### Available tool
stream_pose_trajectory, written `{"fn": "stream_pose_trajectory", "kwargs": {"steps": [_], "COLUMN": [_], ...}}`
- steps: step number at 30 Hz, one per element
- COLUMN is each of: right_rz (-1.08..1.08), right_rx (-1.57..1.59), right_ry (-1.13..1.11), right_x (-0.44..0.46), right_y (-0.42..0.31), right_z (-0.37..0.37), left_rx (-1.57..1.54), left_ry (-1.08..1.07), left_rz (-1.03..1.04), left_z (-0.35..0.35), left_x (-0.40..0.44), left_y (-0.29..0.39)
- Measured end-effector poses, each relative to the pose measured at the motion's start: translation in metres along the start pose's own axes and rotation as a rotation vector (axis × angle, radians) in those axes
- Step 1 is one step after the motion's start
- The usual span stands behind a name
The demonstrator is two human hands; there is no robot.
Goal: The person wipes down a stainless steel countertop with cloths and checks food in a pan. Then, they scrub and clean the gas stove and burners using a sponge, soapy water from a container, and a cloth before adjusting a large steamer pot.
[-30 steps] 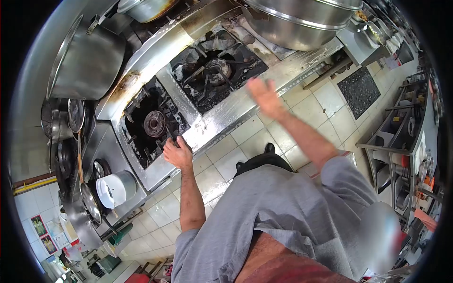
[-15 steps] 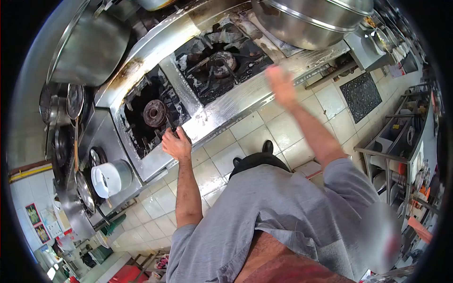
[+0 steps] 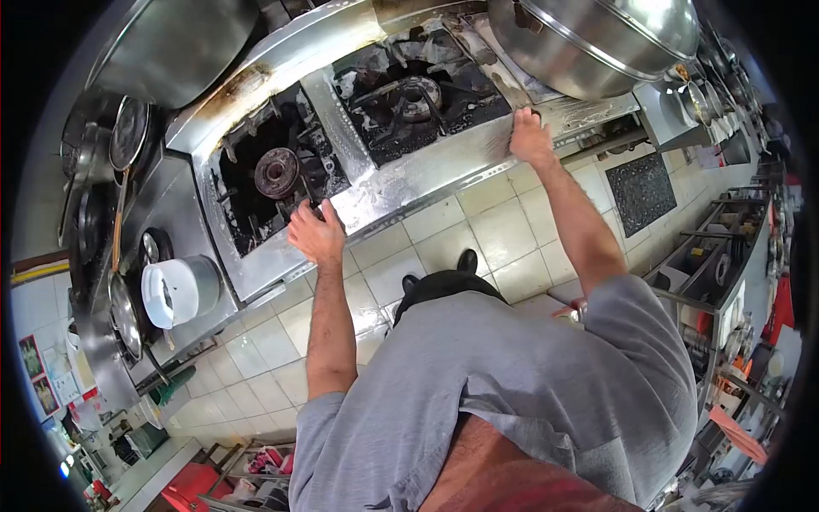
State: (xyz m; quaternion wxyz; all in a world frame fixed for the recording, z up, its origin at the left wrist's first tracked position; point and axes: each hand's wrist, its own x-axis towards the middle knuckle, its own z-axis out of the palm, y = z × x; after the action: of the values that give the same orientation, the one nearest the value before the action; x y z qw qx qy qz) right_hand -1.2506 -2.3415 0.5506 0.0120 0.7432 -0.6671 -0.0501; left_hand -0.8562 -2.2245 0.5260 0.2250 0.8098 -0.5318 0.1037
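Note:
A stainless-steel gas stove point(image 3: 388, 194) with greasy, blackened burner wells spans the view in front of me. My left hand point(image 3: 316, 235) rests on its front ledge beside the left burner point(image 3: 277, 172), fingers apart and thumb spread. Farther right, my right hand point(image 3: 531, 138) is on the ledge near the right burner point(image 3: 415, 99), with its fingers bent and close together. A small dark patch shows at those fingertips; what it is, I cannot make out. The steel between my hands has a wet-looking sheen.
A large steel pot point(image 3: 175, 51) stands back left, a big steel bowl point(image 3: 589, 47) back right. On the left counter are a white tub point(image 3: 189, 290) and several pans. Metal shelving point(image 3: 712, 252) with kitchenware lines the right. A dark floor grate point(image 3: 640, 194) lies among pale tiles.
My right hand, blurred by motion before, has shifted slightly right and is now sharp on the ledge. My left hand remains by the left burner. The whole view has shifted a little.

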Motion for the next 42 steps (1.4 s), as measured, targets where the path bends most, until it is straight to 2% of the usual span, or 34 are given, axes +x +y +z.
{"fn": "stream_pose_trajectory", "kwargs": {"steps": [2,3,4,6,7,8,10,12,14,15,16,18,22,24,25,27,28,30,32,34,35,37,38,40,41,42], "right_rz": [-0.045,-0.199,-0.214,-0.296,-0.139,-0.137,0.11,0.062,-0.223,-0.202,-0.197,0.091,0.026,-0.27,-0.274,-0.061,-0.05,0.076,0.029,-0.221,-0.222,-0.122,-0.113,0.101,0.095,-0.012], "right_rx": [-0.092,-0.26,-0.275,-0.303,-0.319,-0.322,0.068,-0.021,-0.074,-0.06,-0.046,0.075,-0.052,-0.184,-0.17,-0.333,-0.332,0.036,-0.013,-0.154,-0.144,-0.337,-0.34,0.02,-0.068,-0.248], "right_ry": [-0.154,0.236,0.242,0.509,0.308,0.307,-0.211,-0.167,0.236,0.109,0.088,-0.125,-0.096,0.301,0.286,0.303,0.306,-0.185,-0.079,0.206,0.183,0.355,0.356,-0.064,-0.054,0.06], "right_x": [0.0,-0.011,-0.012,-0.03,-0.01,0.002,0.021,-0.008,-0.048,-0.039,-0.021,0.018,-0.008,-0.054,-0.042,0.002,0.013,0.032,-0.003,-0.05,-0.045,-0.001,0.013,0.035,0.017,-0.012], "right_y": [-0.021,-0.039,-0.043,-0.057,-0.03,-0.022,-0.015,-0.034,-0.073,-0.063,-0.047,-0.014,-0.04,-0.078,-0.07,-0.032,-0.025,-0.022,-0.052,-0.082,-0.071,-0.023,-0.009,0.003,-0.016,-0.045], "right_z": [0.015,0.064,0.057,0.043,0.038,0.02,-0.014,0.037,0.053,0.034,0.017,-0.011,0.031,0.053,0.055,0.046,0.029,-0.004,0.031,0.052,0.056,0.053,0.043,0.014,0.018,0.028], "left_rx": [-0.004,-0.007,-0.015,-0.013,-0.006,-0.01,0.002,-0.041,-0.051,-0.035,-0.022,-0.022,-0.036,-0.043,-0.018,-0.002,-0.008,0.008,-0.03,-0.036,-0.023,-0.021,-0.027,-0.001,-0.016,-0.026], "left_ry": [0.011,0.011,0.016,0.011,-0.014,-0.015,-0.018,-0.002,-0.037,-0.049,-0.053,-0.051,0.024,-0.009,-0.011,-0.031,-0.02,-0.011,-0.019,-0.021,-0.031,-0.031,-0.031,-0.002,0.003,0.013], "left_rz": [0.004,0.001,-0.018,0.007,-0.004,-0.002,-0.007,-0.024,-0.036,-0.035,-0.028,-0.013,-0.018,-0.025,-0.009,-0.005,-0.011,0.008,-0.012,-0.022,-0.027,-0.022,-0.015,-0.005,-0.018,-0.022], "left_z": [0.001,0.005,0.006,0.0,-0.001,-0.002,-0.005,0.002,0.004,0.001,-0.001,-0.001,0.003,0.003,-0.001,-0.002,-0.001,-0.002,0.002,0.002,0.0,0.001,0.002,0.0,0.002,0.004], "left_x": [0.004,0.004,0.006,0.004,0.004,0.002,0.005,0.006,0.005,0.004,0.005,0.003,0.006,0.004,0.005,0.001,0.004,0.004,0.005,0.007,0.007,0.004,0.003,0.004,0.005,0.01], "left_y": [0.001,-0.001,0.002,0.0,0.0,0.001,0.001,0.0,-0.003,-0.006,-0.004,0.0,0.0,-0.002,-0.001,-0.003,0.0,-0.002,-0.002,0.001,0.001,-0.001,0.0,0.0,0.0,0.001]}}
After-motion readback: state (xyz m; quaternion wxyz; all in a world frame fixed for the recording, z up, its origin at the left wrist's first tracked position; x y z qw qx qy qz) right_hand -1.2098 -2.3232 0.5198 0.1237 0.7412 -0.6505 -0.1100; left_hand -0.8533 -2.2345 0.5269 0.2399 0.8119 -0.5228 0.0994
